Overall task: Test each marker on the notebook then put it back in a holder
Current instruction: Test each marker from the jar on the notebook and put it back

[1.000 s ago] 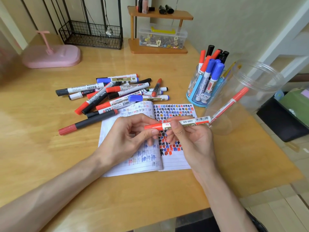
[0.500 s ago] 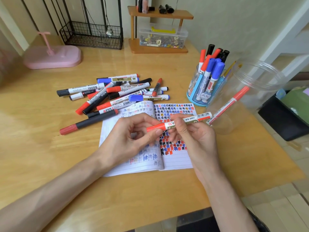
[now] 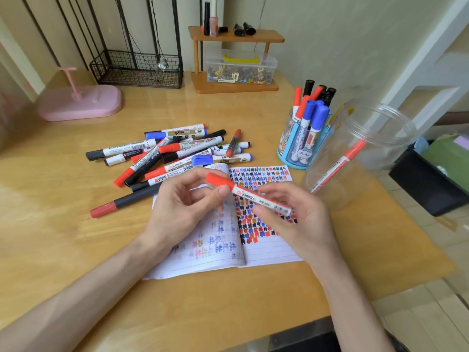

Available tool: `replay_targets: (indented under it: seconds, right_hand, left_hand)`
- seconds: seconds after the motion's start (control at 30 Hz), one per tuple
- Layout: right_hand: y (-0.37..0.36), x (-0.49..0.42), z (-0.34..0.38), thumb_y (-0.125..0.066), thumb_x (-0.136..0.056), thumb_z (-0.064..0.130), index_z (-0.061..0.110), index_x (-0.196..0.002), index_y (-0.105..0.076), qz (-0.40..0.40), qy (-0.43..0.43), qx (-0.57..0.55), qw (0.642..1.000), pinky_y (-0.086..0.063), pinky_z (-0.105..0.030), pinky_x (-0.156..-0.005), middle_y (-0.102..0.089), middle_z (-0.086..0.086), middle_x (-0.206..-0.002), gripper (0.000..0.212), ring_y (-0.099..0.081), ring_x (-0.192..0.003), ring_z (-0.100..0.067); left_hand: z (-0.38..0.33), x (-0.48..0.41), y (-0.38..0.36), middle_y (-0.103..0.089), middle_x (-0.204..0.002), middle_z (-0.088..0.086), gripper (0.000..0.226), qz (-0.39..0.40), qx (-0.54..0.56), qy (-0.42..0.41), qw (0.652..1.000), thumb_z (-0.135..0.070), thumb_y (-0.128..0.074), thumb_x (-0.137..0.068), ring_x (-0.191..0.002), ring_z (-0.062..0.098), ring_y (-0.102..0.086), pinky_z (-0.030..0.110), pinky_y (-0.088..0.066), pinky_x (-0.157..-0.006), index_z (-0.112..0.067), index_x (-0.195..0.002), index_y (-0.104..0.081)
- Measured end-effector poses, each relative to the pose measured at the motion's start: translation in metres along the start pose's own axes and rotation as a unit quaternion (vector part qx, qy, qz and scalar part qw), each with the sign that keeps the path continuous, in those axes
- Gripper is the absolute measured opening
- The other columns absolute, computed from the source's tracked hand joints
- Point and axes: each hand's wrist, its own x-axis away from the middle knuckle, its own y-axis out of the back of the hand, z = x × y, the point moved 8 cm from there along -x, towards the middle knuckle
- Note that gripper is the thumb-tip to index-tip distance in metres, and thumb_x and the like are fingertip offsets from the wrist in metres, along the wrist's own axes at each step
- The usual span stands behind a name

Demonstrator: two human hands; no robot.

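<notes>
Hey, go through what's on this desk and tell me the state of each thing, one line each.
Notebook: open, right page partly filled with marks.
Red marker: capped, held above the notebook.
Left hand: pinches the marker's cap end.
Right hand: grips the marker's barrel.
Blue holder: upright, holding several markers.
Clear jar: standing, no lid.
Jar marker: capped, leaning inside the jar.
Marker pile: lying loose on the desk.

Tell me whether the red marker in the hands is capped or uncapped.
Capped. The red cap sits flush on the marker, and no tip shows. The left hand pinches the cap end; the right hand holds the barrel.
</notes>
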Motion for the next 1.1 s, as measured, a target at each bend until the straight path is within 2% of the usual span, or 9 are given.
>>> replay_targets:
  seconds: [0.2, 0.37, 0.43, 0.5, 0.63, 0.87, 0.97, 1.03, 1.1]
  right_hand:
    - [-0.020, -0.007, 0.028, -0.086, -0.084, 0.032, 0.024, -0.110, -0.078, -0.003, 0.138, 0.200, 0.970, -0.053, -0.038, -0.085, -0.074, 0.015, -0.101, 0.028, -0.066, -0.095, -0.012]
    - [-0.001, -0.015, 0.045, -0.084, -0.088, 0.023, 0.025, -0.107, -0.076, -0.060, 0.117, 0.153, 0.979, -0.047, -0.026, -0.076, -0.071, 0.018, -0.091, 0.020, -0.063, -0.084, -0.013]
    - [0.014, -0.018, 0.057, -0.082, -0.090, 0.020, 0.030, -0.119, -0.071, -0.101, 0.110, 0.112, 0.982, -0.051, -0.030, -0.080, -0.075, 0.016, -0.094, 0.032, -0.068, -0.085, -0.014]
    - [0.030, -0.022, 0.071, -0.080, -0.092, 0.018, 0.026, -0.131, -0.065, -0.133, 0.124, 0.099, 0.978, -0.054, -0.035, -0.085, -0.078, 0.014, -0.097, 0.043, -0.072, -0.091, -0.014]
    - [0.056, -0.031, 0.095, -0.080, -0.092, 0.014, 0.021, -0.151, -0.048, -0.175, 0.141, 0.088, 0.970, -0.055, -0.032, -0.088, -0.080, 0.007, -0.100, 0.067, -0.074, -0.096, -0.017]
    - [0.077, -0.036, 0.116, -0.083, -0.090, 0.013, 0.017, -0.153, -0.044, -0.202, 0.160, 0.087, 0.962, -0.057, -0.030, -0.084, -0.080, 0.007, -0.095, 0.074, -0.074, -0.093, -0.015]
    - [0.080, -0.033, 0.122, -0.082, -0.090, 0.013, 0.015, -0.151, -0.046, -0.212, 0.169, 0.078, 0.959, -0.054, -0.022, -0.081, -0.080, 0.007, -0.095, 0.071, -0.075, -0.091, -0.012]
    - [0.085, -0.032, 0.124, -0.082, -0.091, 0.014, 0.015, -0.150, -0.047, -0.222, 0.173, 0.070, 0.957, -0.054, -0.024, -0.081, -0.080, 0.006, -0.094, 0.069, -0.075, -0.090, -0.014]
    - [0.090, -0.032, 0.126, -0.082, -0.092, 0.015, 0.015, -0.149, -0.048, -0.232, 0.177, 0.064, 0.954, -0.056, -0.029, -0.083, -0.080, 0.005, -0.093, 0.067, -0.075, -0.090, -0.016]
  left_hand:
    - [-0.005, 0.002, -0.017, -0.078, -0.090, 0.013, 0.022, 0.033, -0.034, -0.031, 0.998, -0.011, -0.076, -0.085, -0.074, 0.022, -0.074, 0.028, -0.060, -0.075, -0.001, -0.105, -0.070]
    - [-0.020, -0.002, -0.005, -0.075, -0.097, 0.000, 0.029, 0.007, -0.131, -0.063, 0.989, -0.018, -0.076, -0.090, -0.083, 0.016, -0.073, 0.031, -0.056, -0.078, -0.018, -0.118, -0.068]
    - [-0.025, -0.006, 0.016, -0.073, -0.098, -0.010, 0.021, -0.027, -0.354, -0.120, 0.927, -0.024, -0.075, -0.094, -0.087, 0.009, -0.070, 0.030, -0.054, -0.075, -0.025, -0.115, -0.068]
    - [-0.023, -0.009, 0.037, -0.070, -0.103, -0.006, 0.021, -0.042, -0.552, -0.148, 0.819, -0.020, -0.076, -0.094, -0.092, 0.022, -0.068, 0.040, -0.053, -0.075, -0.022, -0.113, -0.070]
    - [-0.015, -0.013, 0.075, -0.069, -0.096, 0.007, 0.018, -0.054, -0.683, -0.107, 0.721, -0.033, -0.074, -0.092, -0.089, 0.038, -0.067, 0.048, -0.048, -0.075, -0.018, -0.102, -0.070]
    - [-0.011, -0.016, 0.080, -0.067, -0.091, 0.008, 0.027, -0.050, -0.691, -0.075, 0.718, -0.031, -0.088, -0.078, -0.084, 0.039, -0.066, 0.048, -0.049, -0.071, -0.015, -0.092, -0.072]
    - [-0.018, -0.015, 0.071, -0.068, -0.093, -0.001, 0.022, -0.051, -0.596, -0.104, 0.795, -0.040, -0.074, -0.085, -0.085, 0.028, -0.064, 0.037, -0.047, -0.070, -0.020, -0.096, -0.072]
    - [-0.025, -0.014, 0.061, -0.071, -0.094, -0.012, 0.022, -0.058, -0.506, -0.102, 0.854, -0.044, -0.067, -0.088, -0.082, 0.005, -0.061, 0.015, -0.044, -0.071, -0.025, -0.098, -0.071]
    - [-0.027, -0.013, 0.050, -0.073, -0.094, -0.019, 0.018, -0.049, -0.436, -0.093, 0.894, -0.046, -0.065, -0.091, -0.082, -0.003, -0.065, 0.015, -0.050, -0.076, -0.030, -0.099, -0.068]
